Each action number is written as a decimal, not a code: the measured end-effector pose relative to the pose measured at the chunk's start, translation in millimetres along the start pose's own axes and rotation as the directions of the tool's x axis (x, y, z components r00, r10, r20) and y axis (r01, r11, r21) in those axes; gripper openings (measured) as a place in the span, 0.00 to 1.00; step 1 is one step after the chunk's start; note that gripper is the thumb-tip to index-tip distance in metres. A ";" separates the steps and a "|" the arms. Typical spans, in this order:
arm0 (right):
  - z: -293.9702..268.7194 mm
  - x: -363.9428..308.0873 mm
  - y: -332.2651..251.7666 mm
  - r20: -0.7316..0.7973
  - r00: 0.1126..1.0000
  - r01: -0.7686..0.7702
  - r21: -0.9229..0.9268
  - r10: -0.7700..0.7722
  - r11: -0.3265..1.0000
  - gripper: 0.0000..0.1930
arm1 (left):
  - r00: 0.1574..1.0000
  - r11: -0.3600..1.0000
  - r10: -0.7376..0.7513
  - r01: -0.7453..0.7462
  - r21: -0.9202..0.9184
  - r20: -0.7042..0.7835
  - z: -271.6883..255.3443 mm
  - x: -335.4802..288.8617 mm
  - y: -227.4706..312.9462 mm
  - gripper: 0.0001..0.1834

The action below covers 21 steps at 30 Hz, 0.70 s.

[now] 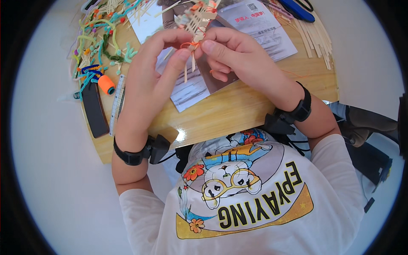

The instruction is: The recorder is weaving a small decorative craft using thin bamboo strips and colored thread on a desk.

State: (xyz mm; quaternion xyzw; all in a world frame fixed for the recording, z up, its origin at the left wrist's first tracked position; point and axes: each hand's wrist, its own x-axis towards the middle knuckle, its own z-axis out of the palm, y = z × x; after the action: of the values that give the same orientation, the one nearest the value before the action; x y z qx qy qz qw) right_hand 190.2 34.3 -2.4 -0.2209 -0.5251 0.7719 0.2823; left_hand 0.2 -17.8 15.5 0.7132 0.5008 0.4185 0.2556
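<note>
The left hand (153,70) and the right hand (238,53) meet at a small bundle of flat wooden sticks (199,35), held up over the printed sheets (265,36) toward the far edge of the wooden table (238,108). The left thumb and forefinger are clamped on the bundle's lower end, one on each side of the orange thread (190,44) wound around it. The right thumb and forefinger are closed on its right side, just beside that thread; the other right fingers curl in toward the palm.

The bundle's long axis runs from the person toward the far edge, leaning to the right. Its wide latticed end, blurred, points away; narrow stick ends jut below the left thumb toward the near edge.

Along the table's left edge lie a heap of colored pipe cleaners (111,36), an orange spool (106,85), a dark flat rectangular object (94,110) and a clear ruler (116,106). Loose wooden strips (314,38) fan out near the far right corner, close to a blue-handled tool (297,9).
</note>
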 end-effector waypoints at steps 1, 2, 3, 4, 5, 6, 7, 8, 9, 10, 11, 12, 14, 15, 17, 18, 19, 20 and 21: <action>0.1 0.1 0.8 -0.001 1.000 0.002 0.000 -0.002 1.000 0.13 | 0.997 0.997 -0.026 0.020 -0.079 -0.079 3.5 -0.9 0.0 0.20; -0.2 0.1 0.9 -0.020 0.999 0.028 0.024 -0.027 0.999 0.13 | 0.997 0.997 -0.023 0.017 -0.080 -0.078 2.6 -0.3 -1.1 0.20; -0.8 -0.1 0.9 -0.039 0.998 0.054 0.047 -0.052 0.997 0.13 | 0.996 0.997 0.080 -0.080 0.006 -0.044 0.6 0.2 -3.1 0.25; -1.8 -0.4 0.5 -0.042 0.998 0.055 0.046 -0.053 0.997 0.13 | 0.984 0.980 0.180 -0.179 0.088 -0.003 -0.2 1.0 -4.3 0.30; -1.5 -0.8 -0.6 -0.024 0.998 0.058 0.083 -0.056 0.995 0.12 | 0.984 0.980 0.180 -0.179 0.090 -0.003 0.3 0.8 -2.3 0.30; -1.0 -1.0 -1.6 -0.006 0.998 0.060 0.120 -0.059 0.991 0.12 | 0.974 0.960 0.225 -0.220 0.172 -0.008 1.9 0.7 0.4 0.32; -0.1 -0.7 -2.3 -0.004 0.998 0.061 0.121 -0.061 0.991 0.12 | 0.963 0.932 0.270 -0.259 0.254 -0.009 2.6 0.7 2.4 0.33; 0.1 -0.5 -1.8 -0.004 0.998 0.056 0.121 -0.056 0.991 0.12 | 0.963 0.932 0.269 -0.258 0.254 -0.008 4.1 0.1 0.6 0.33; 0.4 0.0 -1.6 -0.003 0.999 0.051 0.121 -0.051 0.991 0.12 | 0.969 0.953 0.243 -0.228 0.198 -0.052 6.3 -0.6 -2.9 0.30; 2.0 0.3 -2.5 -0.002 0.999 0.052 0.122 -0.052 0.991 0.12 | 0.972 0.970 0.214 -0.200 0.141 -0.094 7.6 -0.9 -5.1 0.26; 4.2 -1.1 -3.8 -0.002 0.999 0.039 0.106 -0.039 0.994 0.12 | 0.973 0.970 0.214 -0.200 0.141 -0.092 9.1 -0.8 -5.6 0.26; 5.5 -2.0 -4.9 0.000 1.000 0.026 0.089 -0.026 0.996 0.12 | 0.966 0.973 0.211 -0.194 0.124 -0.147 10.1 -0.3 -5.4 0.21; 5.4 -1.3 -5.0 -0.002 0.999 0.033 0.048 -0.033 0.998 0.12 | 0.957 0.976 0.206 -0.187 0.108 -0.202 9.4 0.4 -4.2 0.16; 5.2 0.0 -4.9 -0.003 0.999 0.039 0.006 -0.039 0.999 0.12 | 0.951 0.979 0.198 -0.182 0.090 -0.235 7.4 0.9 -2.5 0.13; 3.4 -1.0 -10.2 -0.008 0.999 0.039 -0.056 -0.039 0.998 0.11 | 0.941 0.980 0.198 -0.181 0.085 -0.274 2.8 1.7 -1.9 0.10; 1.8 -2.8 -14.6 -0.016 0.999 0.039 -0.118 -0.041 0.992 0.11 | 0.941 0.994 0.092 -0.105 -0.025 -0.326 0.3 1.5 -2.6 0.10; -0.7 -5.8 -20.0 -0.003 0.999 0.050 -0.122 -0.051 0.991 0.11 | 0.930 0.990 -0.017 -0.037 -0.139 -0.368 -3.1 2.3 -2.4 0.10; -3.1 -8.9 -25.2 -0.015 1.000 0.013 -0.201 -0.016 0.979 0.11 | 0.924 0.992 -0.009 -0.041 -0.121 -0.382 -8.1 1.8 1.0 0.10; -8.5 -11.7 -29.7 -0.032 0.999 -0.025 -0.281 0.017 0.959 0.10 | 0.896 0.973 -0.136 0.040 -0.227 -0.422 -11.1 2.4 4.7 0.10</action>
State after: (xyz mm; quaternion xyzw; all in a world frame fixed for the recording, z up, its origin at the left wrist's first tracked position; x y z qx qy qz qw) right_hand 210.3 40.8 22.9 -0.2756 -0.6229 0.6890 0.2476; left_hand -6.6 -17.9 25.8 0.5468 0.5293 0.6062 0.2310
